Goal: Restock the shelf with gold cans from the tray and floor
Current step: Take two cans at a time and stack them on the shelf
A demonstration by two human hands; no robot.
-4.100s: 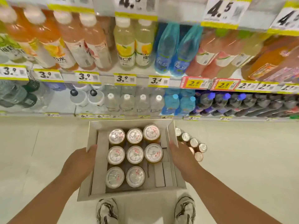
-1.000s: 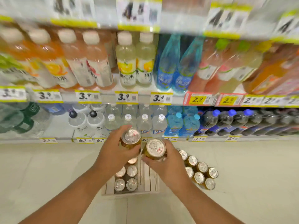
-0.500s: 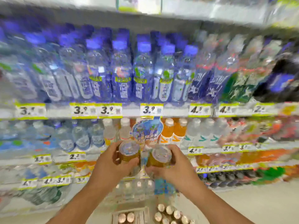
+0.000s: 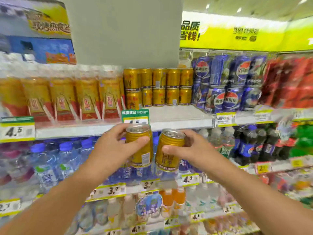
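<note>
Left hand [image 4: 111, 146] grips a gold can [image 4: 139, 146], thumb across the ribbed upper wall, fingers curled round the far side. The can is upright, silver lid with pull tab facing up, its printed panel toward the camera. Right hand [image 4: 188, 150] grips a second gold can [image 4: 168, 150], thumb on the near wall, fingers wrapped behind; this one leans a little to the right at the top. The two cans are side by side in the air, close, bottoms nearly touching; whether they touch cannot be told. Both are in front of and just below the front edge of the upper shelf [image 4: 177, 116].

On that shelf, toward its back, stands a stack of gold cans [image 4: 158, 87], two tiers high, five across in each tier. The shelf board in front of the stack is bare pale surface, running to the front edge. A green and yellow price tag [image 4: 135, 115] hangs on the front edge, just above the left hand's can, partly hidden by it.

Left of the stack: a row of orange and red bottle packs [image 4: 67, 97], blurred. Right of the stack: blue cola can packs [image 4: 227, 83], then red packs [image 4: 288, 82] toward the right end.

The shelf below holds blue-capped water bottles [image 4: 50, 160] at left and dark cola bottles [image 4: 257, 143] at right. Lower shelves carry pale and orange drink bottles [image 4: 171, 199], blurred. Yellow price labels line each shelf's front edge.
</note>
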